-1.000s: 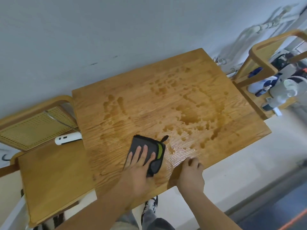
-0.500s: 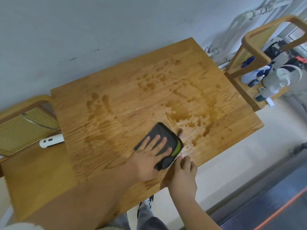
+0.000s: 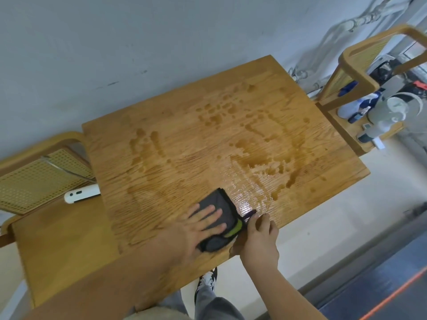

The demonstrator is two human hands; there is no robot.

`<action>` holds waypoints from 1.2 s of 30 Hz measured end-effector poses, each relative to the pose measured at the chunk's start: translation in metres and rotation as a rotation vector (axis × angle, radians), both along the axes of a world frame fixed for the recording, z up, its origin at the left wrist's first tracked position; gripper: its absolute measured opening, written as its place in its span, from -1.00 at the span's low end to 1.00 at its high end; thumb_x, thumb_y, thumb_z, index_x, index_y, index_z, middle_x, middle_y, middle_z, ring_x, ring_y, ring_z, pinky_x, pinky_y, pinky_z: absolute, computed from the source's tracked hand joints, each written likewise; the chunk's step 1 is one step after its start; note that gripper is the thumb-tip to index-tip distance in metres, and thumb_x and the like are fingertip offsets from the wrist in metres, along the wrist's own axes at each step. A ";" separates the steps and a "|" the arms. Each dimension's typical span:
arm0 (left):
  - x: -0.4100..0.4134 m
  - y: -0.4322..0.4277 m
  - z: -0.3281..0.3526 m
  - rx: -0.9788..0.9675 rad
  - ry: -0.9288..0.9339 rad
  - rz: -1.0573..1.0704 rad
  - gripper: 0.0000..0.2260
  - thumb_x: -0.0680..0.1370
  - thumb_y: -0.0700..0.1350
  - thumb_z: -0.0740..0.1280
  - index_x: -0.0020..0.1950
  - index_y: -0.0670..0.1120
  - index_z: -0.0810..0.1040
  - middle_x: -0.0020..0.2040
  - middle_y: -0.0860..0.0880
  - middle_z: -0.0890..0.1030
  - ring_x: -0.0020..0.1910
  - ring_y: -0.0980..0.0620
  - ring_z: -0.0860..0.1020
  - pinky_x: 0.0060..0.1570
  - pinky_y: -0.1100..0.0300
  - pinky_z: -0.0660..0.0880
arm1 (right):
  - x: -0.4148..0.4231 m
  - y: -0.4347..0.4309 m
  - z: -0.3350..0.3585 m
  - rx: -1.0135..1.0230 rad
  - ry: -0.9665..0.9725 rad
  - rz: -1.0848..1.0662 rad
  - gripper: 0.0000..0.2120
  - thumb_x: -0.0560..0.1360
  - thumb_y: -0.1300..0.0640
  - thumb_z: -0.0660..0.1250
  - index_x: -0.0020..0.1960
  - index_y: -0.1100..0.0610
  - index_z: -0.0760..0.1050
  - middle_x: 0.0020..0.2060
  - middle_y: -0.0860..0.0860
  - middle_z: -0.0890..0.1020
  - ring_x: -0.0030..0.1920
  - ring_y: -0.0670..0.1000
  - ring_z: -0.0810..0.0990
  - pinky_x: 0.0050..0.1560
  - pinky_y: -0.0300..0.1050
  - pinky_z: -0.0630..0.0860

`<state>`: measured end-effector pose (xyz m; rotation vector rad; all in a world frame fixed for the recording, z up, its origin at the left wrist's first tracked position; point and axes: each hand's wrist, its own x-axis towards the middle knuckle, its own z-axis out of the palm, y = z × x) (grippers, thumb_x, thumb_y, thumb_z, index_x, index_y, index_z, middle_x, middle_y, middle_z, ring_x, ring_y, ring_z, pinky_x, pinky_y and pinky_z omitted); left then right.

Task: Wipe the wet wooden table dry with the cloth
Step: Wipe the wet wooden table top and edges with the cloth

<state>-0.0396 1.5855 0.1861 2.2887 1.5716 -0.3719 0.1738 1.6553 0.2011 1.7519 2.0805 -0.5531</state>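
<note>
Cloth swept back to the near edge, most of the table still wet

The wooden table [image 3: 161, 172] carries puddles and droplets beyond and to the right of the wiping hand, so the job is barely begun. The grey cloth [image 3: 221, 204], which lay further left a second ago, now sits at the near edge, green trim turned toward the right hand [image 3: 260, 241]. The left hand [image 3: 196, 229] presses it flat, fingers spread; the right hand's fingers, curled together, pinch its corner.

Wooden table [image 3: 184, 144], water puddles [image 3: 261, 158] center-right, dark cloth [image 3: 221, 204] near front edge
</note>
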 end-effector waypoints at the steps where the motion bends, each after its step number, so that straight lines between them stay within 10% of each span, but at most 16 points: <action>1: -0.010 0.001 0.000 -0.029 0.063 0.096 -0.19 0.64 0.11 0.20 0.60 0.17 -0.39 0.56 0.03 -0.51 0.54 -0.01 -0.49 0.54 -0.07 -0.39 | -0.001 0.001 0.003 -0.016 0.004 -0.005 -0.03 0.46 -0.02 0.51 0.63 0.10 -0.04 0.57 0.10 0.01 0.54 0.19 0.00 0.08 -0.02 0.59; 5: -0.006 -0.030 -0.013 0.018 -0.015 0.745 -0.16 0.62 0.19 0.20 0.60 0.12 -0.40 0.60 -0.05 -0.43 0.60 -0.13 -0.36 0.58 -0.16 -0.22 | -0.004 0.000 0.004 -0.017 -0.038 -0.006 0.01 0.41 -0.04 0.58 0.61 0.10 0.01 0.53 0.11 0.07 0.51 0.20 0.06 -0.02 -0.02 0.61; 9: 0.019 -0.089 -0.021 0.010 -0.096 0.430 -0.15 0.49 0.24 0.32 0.67 0.08 0.02 0.68 -0.11 0.01 0.64 -0.21 -0.05 0.52 -0.22 0.01 | -0.005 0.002 0.002 -0.024 -0.026 -0.009 0.05 0.40 -0.10 0.59 0.62 0.10 -0.01 0.55 0.11 0.06 0.52 0.21 0.05 0.04 0.00 0.60; 12: -0.017 -0.096 -0.019 0.051 0.006 0.141 -0.24 0.57 0.21 0.16 0.65 0.18 -0.21 0.66 -0.02 -0.25 0.63 -0.11 -0.28 0.58 -0.15 -0.19 | -0.002 0.000 0.001 -0.031 0.013 -0.003 0.10 0.38 -0.20 0.57 0.63 0.09 -0.06 0.55 0.10 0.05 0.53 0.20 0.02 0.14 0.07 0.59; 17: -0.014 -0.091 -0.018 0.022 -0.020 0.889 -0.17 0.58 0.17 0.19 0.58 0.18 -0.40 0.60 0.02 -0.39 0.61 -0.06 -0.34 0.57 -0.08 -0.24 | 0.000 -0.009 0.011 -0.014 0.084 -0.007 0.00 0.42 -0.13 0.55 0.60 0.07 0.00 0.52 0.09 0.12 0.52 0.18 0.10 0.29 0.12 0.51; 24: -0.015 -0.124 -0.021 0.100 0.002 0.351 -0.22 0.53 0.18 0.17 0.67 0.13 -0.13 0.68 -0.07 -0.15 0.65 -0.13 -0.17 0.57 -0.18 -0.12 | -0.037 -0.032 0.025 -0.013 0.310 0.130 -0.53 0.59 -0.01 0.30 0.48 -0.04 0.35 0.40 -0.02 0.36 0.41 0.05 0.27 0.14 0.00 0.54; 28: -0.025 -0.099 -0.002 -0.033 0.025 0.843 -0.23 0.64 0.15 0.11 0.56 0.15 -0.47 0.52 0.00 -0.54 0.58 -0.08 -0.42 0.58 -0.11 -0.29 | -0.052 -0.043 0.022 -0.093 0.399 0.191 -0.51 0.59 0.01 0.30 0.50 0.02 0.40 0.32 -0.01 0.45 0.35 0.06 0.40 0.21 0.03 0.55; 32: 0.012 -0.089 0.007 -0.094 -0.165 0.911 -0.13 0.55 0.35 0.11 0.60 0.08 -0.40 0.54 -0.03 -0.51 0.54 -0.15 -0.48 0.56 -0.15 -0.34 | -0.065 -0.049 0.025 -0.122 0.481 0.240 -0.51 0.57 0.08 0.26 0.50 0.03 0.40 0.34 0.02 0.47 0.35 0.11 0.44 0.25 0.04 0.51; 36: -0.019 -0.102 0.021 -0.073 -0.385 0.844 -0.24 0.51 0.11 0.21 0.67 0.12 -0.01 0.66 0.09 -0.19 0.63 0.04 -0.26 0.61 -0.04 -0.12 | -0.085 -0.059 0.028 -0.010 0.538 0.435 -0.47 0.62 0.07 0.19 0.58 0.07 0.28 0.56 0.10 0.26 0.56 0.16 0.20 0.42 0.10 0.43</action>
